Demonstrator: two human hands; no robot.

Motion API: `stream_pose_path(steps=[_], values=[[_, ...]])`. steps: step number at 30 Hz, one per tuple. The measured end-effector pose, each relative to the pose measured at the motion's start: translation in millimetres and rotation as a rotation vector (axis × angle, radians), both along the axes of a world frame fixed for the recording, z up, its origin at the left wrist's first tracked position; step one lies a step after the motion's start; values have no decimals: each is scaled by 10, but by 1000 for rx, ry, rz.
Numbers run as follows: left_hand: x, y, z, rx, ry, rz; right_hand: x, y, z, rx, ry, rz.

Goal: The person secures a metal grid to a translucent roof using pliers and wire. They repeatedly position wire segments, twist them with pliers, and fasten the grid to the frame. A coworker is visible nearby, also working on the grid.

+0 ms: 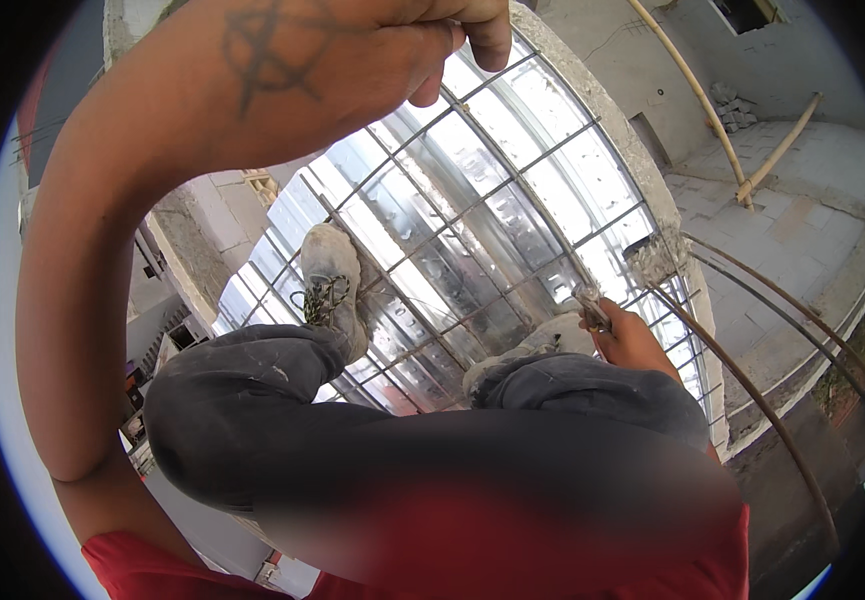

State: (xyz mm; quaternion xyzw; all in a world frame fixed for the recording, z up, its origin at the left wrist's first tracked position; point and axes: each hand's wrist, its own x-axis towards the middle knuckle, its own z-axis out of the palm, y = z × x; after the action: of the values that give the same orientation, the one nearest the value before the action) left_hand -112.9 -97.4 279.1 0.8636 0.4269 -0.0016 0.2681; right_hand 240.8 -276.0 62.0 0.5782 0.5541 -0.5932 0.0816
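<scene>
My left arm bends up from the lower left, and my left hand (392,50) hangs over the far part of a steel bar grid (452,195). Its fingers are loosely bent, the thumb apart from the finger in front, with nothing visible between them; the top edge cuts off part of the hand. Close to my right shoe, my right hand (637,340) is closed around a metal hand tool (592,305) that looks like pincers, its head pointing to the grid. Under the bars lie shiny ribbed metal sheets (497,245).
My left shoe (330,280) and right shoe (537,350) rest on the grid. A rough concrete edge (617,110) borders it on the right. Long rusty bars (742,375) stick out to the right. Beyond are a lower block-patterned surface (782,230) and wooden poles (687,85).
</scene>
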Motion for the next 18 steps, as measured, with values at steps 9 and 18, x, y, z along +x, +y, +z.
stream_pose_path(steps=[9,18], values=[[402,586,-554,64,-387,-175,-289,194,287,148,-84,-43],[512,818,-1040,-86,-745,-373,-717,281,1652,354,-27,-799]])
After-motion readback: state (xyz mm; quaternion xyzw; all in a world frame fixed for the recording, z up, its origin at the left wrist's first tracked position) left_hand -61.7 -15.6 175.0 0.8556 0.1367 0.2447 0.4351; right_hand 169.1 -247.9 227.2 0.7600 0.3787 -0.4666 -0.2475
